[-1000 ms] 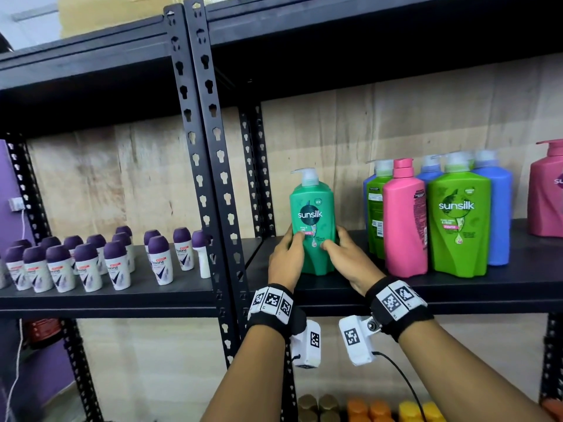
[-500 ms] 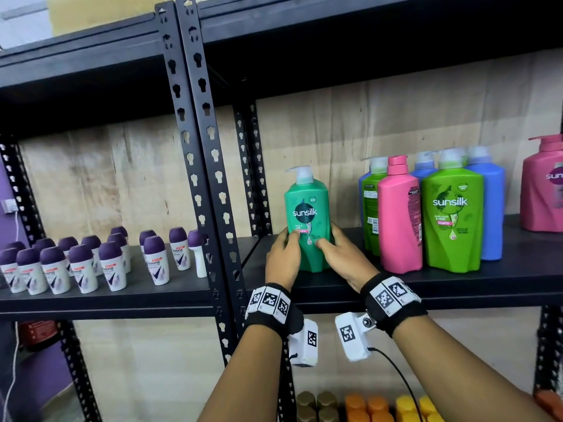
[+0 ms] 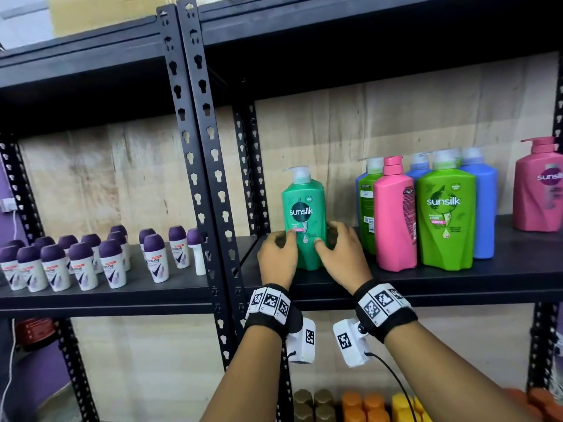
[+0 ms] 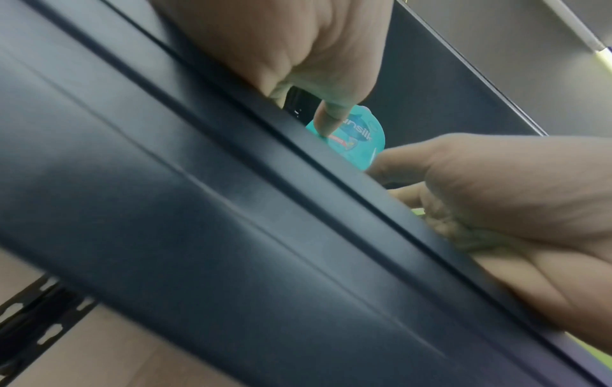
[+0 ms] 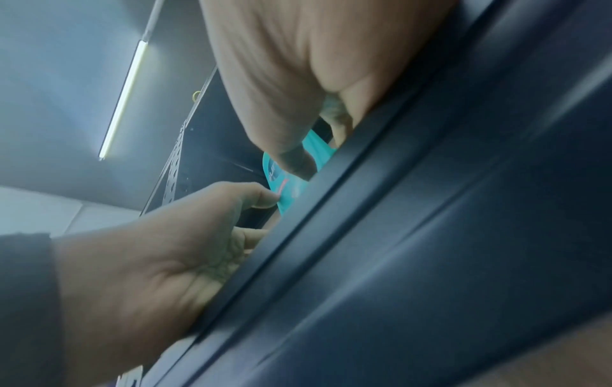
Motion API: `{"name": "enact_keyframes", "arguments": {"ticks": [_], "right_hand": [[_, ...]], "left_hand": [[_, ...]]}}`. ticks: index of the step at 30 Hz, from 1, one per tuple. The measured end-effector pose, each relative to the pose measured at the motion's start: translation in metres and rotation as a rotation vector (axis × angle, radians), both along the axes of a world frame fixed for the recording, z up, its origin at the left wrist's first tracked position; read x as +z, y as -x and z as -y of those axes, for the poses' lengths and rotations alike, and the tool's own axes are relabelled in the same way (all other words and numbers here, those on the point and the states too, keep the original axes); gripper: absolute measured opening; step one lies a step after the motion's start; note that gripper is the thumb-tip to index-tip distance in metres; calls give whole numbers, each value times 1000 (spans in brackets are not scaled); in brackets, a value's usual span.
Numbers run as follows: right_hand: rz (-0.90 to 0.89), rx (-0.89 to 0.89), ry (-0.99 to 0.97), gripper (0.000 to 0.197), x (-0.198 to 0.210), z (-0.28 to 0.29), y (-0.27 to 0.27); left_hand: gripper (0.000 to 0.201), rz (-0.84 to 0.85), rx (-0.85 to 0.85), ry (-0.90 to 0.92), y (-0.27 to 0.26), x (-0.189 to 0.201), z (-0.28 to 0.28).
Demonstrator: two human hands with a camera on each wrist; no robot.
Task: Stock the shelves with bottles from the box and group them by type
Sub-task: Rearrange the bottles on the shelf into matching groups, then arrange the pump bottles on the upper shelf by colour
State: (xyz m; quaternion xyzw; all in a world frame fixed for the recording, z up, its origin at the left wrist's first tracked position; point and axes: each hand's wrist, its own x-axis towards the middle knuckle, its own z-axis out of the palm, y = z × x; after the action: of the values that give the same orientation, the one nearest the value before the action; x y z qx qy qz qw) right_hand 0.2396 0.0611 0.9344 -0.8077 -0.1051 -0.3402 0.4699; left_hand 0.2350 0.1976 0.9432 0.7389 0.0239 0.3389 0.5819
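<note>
A teal-green Sunsilk pump bottle stands upright on the black shelf, just right of the upright posts. My left hand holds its lower left side and my right hand its lower right side. Both thumbs lie on the front label and the right fingers curl behind. In the left wrist view, my left hand's thumb presses the bottle above the shelf edge. The right wrist view shows the bottle between both hands; the shelf lip hides its base.
To the right stand a pink bottle, a light green Sunsilk bottle and blue bottles, with another pink one at the far right. Several purple-capped roll-ons fill the left shelf. Black posts divide the bays.
The bottle stays at the same spot on the shelf with both hands still at its base. My view has shifted slightly; the fingers look a little more curled.
</note>
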Motion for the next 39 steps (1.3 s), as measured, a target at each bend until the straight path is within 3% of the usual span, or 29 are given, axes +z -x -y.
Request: {"name": "enact_keyframes", "arguments": {"ticks": [4,8,12,15,22,26,29,35,39], "right_hand": [[94,31,-5,21,1,7,15],[81,48,180,1,4,26,33],[174,-19,327,6,14,59,56],[233,-87,309,3,21,85,72],[198,-317,428,15,36,150,97],[213,-407,367,17,43,182,99],[280,-471,299,31,46,198,94],[166,-385,131,68,45,212,74],[117,-319,89,83,42,208,62]], "left_hand": [[11,165,107,-40,14,1,7],[14,250,112,-155,28,-2,17],[16,273,59,-260,35,3,36],[17,317,13,-301,39,14,57],[10,428,-115,-336,35,34,114],[40,406,-220,-267,27,36,144],[56,379,-241,-234,23,33,160],[78,287,-292,-184,16,27,180],[83,295,-301,-152,15,18,186]]}}
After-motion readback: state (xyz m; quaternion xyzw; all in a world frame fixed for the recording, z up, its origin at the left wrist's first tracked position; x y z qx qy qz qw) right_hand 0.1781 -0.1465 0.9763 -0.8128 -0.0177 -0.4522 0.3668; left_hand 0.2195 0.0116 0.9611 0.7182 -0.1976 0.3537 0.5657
